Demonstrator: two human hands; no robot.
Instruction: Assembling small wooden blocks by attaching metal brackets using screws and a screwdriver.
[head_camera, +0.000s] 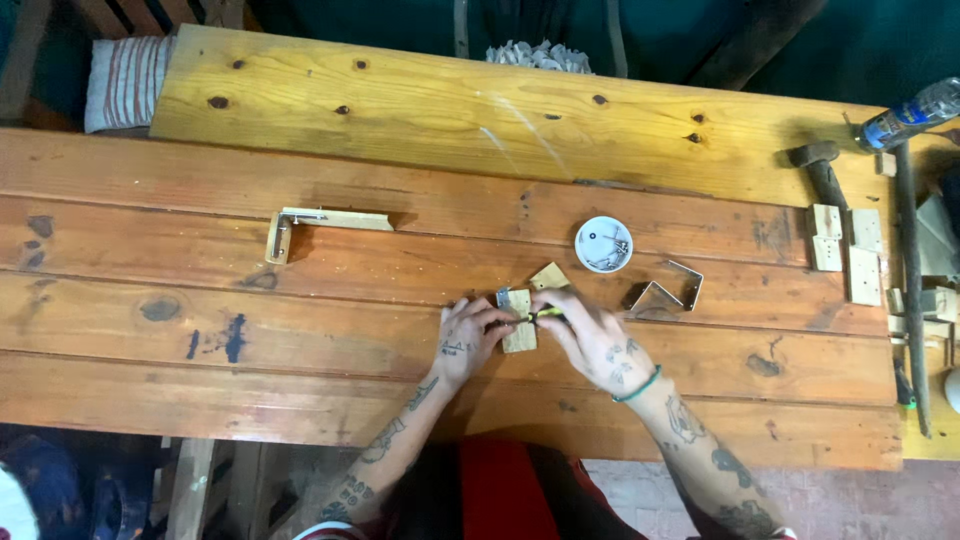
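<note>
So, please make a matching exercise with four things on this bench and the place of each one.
Things:
1. white dish
2. hammer
3. bent metal bracket
4. small wood block

Places:
A. between the left hand and right hand
B. far right, near the plastic bottle
C. just right of the hands
D. beyond the hands, holding screws

Pairs: 1-D, 2-B, 3-C, 4-A
</note>
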